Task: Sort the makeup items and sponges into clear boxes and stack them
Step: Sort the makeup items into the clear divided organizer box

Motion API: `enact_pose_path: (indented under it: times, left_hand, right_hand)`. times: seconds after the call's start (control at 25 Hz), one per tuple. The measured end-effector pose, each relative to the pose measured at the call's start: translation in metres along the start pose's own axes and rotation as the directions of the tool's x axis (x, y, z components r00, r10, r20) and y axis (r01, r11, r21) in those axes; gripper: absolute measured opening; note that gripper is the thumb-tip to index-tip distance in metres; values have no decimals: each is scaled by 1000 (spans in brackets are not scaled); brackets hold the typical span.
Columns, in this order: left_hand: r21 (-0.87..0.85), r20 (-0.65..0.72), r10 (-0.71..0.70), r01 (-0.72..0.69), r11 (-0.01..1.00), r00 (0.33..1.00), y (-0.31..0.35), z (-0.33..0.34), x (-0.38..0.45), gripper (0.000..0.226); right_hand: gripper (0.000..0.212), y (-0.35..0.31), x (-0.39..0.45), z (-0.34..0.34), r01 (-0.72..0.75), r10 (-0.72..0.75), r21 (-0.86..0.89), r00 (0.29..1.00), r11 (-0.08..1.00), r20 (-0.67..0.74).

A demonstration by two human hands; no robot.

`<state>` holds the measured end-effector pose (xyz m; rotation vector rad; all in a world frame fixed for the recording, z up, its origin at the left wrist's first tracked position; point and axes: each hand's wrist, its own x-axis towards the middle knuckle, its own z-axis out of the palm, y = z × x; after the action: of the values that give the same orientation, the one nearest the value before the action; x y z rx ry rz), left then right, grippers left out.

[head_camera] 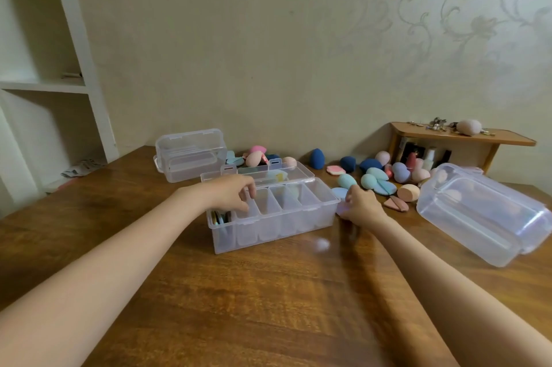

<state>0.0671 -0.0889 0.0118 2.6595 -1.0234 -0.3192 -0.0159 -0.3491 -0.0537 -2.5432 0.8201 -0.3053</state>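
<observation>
Sorting has barely begun, I judge: the divided box (270, 214) holds flat items only in its leftmost compartment. The left hand (231, 191) curls loosely over that end, apparently empty; the right hand (360, 202), just right of the box, pinches a pale sponge (340, 209). Most sponges (378, 177) lie behind the box; nothing is stacked.

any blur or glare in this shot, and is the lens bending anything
Head view: the right hand is motion-smeared; a soft glare spot sits on the brown wooden table beside the clear divided plastic box; wide-angle distortion tilts the white shelf unit at left.
</observation>
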Motion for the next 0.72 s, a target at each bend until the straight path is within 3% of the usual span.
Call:
enact_pose_path:
  times: [0.08, 0.16, 0.2, 0.28, 0.4, 0.56, 0.72]
  left_hand:
    - [-26, -50, 4, -5, 1000, 999, -5, -6, -4, 20]
    - [-67, -86, -12, 6, 998, 996, -13, -13, -7, 19]
    - [-75, -71, -17, 11, 997, 997, -16, -15, -10, 20]
    - [-68, -26, -17, 15, 998, 1000, -19, -13, -15, 27]
    - [-84, -66, -8, 3, 996, 998, -21, -9, -20, 32]
    - [-82, -111, 5, -14, 997, 994, -29, -10, -28, 29]
    - [-71, -117, 35, -44, 997, 993, -38, -7, -35, 26]
  right_hand:
    - [9, -14, 1, -12, 55, -33, 158, 990, 986, -138]
    - [12, -43, 0, -32, 203, -116, 233, 933, 951, -340]
    - [16, -61, -6, -39, 296, -192, 246, 909, 923, -370]
    - [24, -103, -28, -43, 476, -399, 264, 868, 839, -297]
    - [27, -148, -65, -17, 588, -577, 220, 808, 779, -119]
    - [16, -157, -79, 28, 605, -605, -26, 796, 796, 9]
    - [21, -153, -76, 37, 595, -588, -45, 801, 802, 115]
